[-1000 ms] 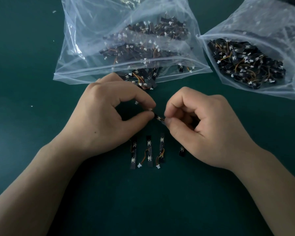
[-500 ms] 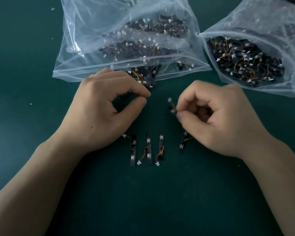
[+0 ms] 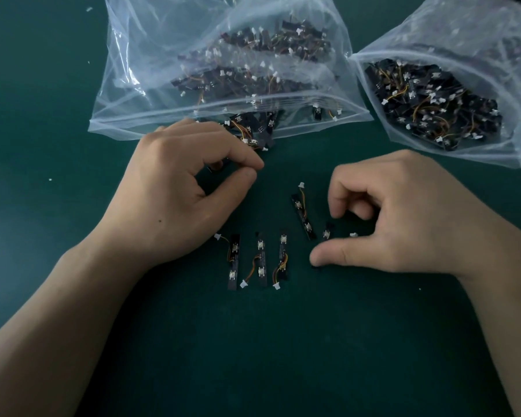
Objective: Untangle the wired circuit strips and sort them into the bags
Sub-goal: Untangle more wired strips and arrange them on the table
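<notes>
The left hand [image 3: 178, 191] rests on its heel with the fingers curled, thumb tip and forefinger tip nearly meeting; a dark bit shows under the middle finger, and I cannot tell whether the hand holds it. The right hand [image 3: 403, 224] arches over the table [image 3: 283, 341] with its fingers loosely curled and the thumb stretched out flat toward the left; thumb and forefinger stand apart and pinch nothing. In the gap between them lies a short strip [image 3: 328, 231], partly hidden under the palm (a white plug shows just beside it).

Just left of the right forefinger a slanted strip [image 3: 303, 216] lies free on the table, its wire and white plug pointing away from the person. Below the left hand three sorted strips [image 3: 261, 260] lie side by side in a row, each upright in the view, each with a short orange wire.

Further off are two clear bags, both holding many dark strips: the left bag [image 3: 163, 85] lies with its mouth toward the left hand and a tangled clump [image 3: 253, 130] spilling out at its edge, just beside the knuckles; the right bag [image 3: 463, 31] sits beyond the right hand, apart from it.
</notes>
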The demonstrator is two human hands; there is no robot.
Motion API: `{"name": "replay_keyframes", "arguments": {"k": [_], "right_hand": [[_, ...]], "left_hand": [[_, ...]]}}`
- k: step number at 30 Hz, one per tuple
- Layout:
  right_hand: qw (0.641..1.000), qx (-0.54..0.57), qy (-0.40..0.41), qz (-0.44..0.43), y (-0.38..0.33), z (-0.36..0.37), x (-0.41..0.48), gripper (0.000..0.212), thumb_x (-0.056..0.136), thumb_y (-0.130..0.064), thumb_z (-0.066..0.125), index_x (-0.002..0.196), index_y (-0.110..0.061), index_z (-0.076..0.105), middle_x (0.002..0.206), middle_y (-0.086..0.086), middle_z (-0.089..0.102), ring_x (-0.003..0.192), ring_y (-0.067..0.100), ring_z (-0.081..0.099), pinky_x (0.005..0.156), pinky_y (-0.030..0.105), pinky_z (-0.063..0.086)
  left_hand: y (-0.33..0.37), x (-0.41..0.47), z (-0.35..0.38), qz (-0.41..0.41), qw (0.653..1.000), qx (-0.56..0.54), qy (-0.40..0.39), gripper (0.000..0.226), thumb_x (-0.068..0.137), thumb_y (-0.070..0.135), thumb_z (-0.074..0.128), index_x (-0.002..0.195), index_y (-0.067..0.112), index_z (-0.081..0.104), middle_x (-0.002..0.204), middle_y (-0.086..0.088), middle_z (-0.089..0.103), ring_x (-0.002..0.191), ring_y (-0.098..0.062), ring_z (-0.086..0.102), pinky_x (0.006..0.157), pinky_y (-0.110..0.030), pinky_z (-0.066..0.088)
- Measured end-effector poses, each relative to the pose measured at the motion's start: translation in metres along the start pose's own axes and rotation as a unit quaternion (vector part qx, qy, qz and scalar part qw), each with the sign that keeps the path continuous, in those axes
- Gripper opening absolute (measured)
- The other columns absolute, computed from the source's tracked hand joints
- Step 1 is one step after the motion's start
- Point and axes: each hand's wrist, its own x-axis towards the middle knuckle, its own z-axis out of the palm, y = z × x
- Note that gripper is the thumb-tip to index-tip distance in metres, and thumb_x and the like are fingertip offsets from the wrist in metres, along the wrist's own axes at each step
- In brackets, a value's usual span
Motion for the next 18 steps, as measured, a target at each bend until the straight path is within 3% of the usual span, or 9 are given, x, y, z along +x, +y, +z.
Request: {"name": "replay_keyframes", "arguments": {"k": [6,12,18], "right_hand": [[0.999,0.045,0.013,0.005,0.004,-0.005,-0.004,0.048,0.061,-0.078,0.074,0.084,-0.037,0.070,0.077,-0.012,0.059,0.071,0.014,0.056,0.056,0.030,0.039],[0.997,0.062,0.045,0.000,0.005,0.006,-0.001,0.041,0.071,-0.066,0.076,0.099,-0.037,0.073,0.087,-0.016,0.060,0.083,0.012,0.059,0.069,0.038,0.049],[0.997,0.041,0.051,-0.028,0.007,0.014,0.002,0.048,0.079,-0.060,0.070,0.118,-0.033,0.074,0.105,-0.015,0.057,0.102,0.011,0.057,0.085,0.033,0.049]], "left_hand": [[-0.001,0.000,0.000,-0.005,1.000,0.000,-0.004,0.010,0.095,0.015,0.071,0.098,0.015,0.080,0.092,0.004,0.073,0.086,-0.017,0.067,0.083,-0.038,0.053],[0.000,-0.001,0.001,-0.003,1.000,0.001,-0.003,0.009,0.095,0.014,0.071,0.098,0.015,0.080,0.093,0.007,0.072,0.087,-0.011,0.066,0.084,-0.032,0.053],[0.000,-0.001,0.000,-0.003,1.000,0.001,-0.007,0.009,0.095,0.015,0.071,0.099,0.015,0.080,0.094,0.010,0.071,0.088,-0.005,0.064,0.084,-0.026,0.052]]}}
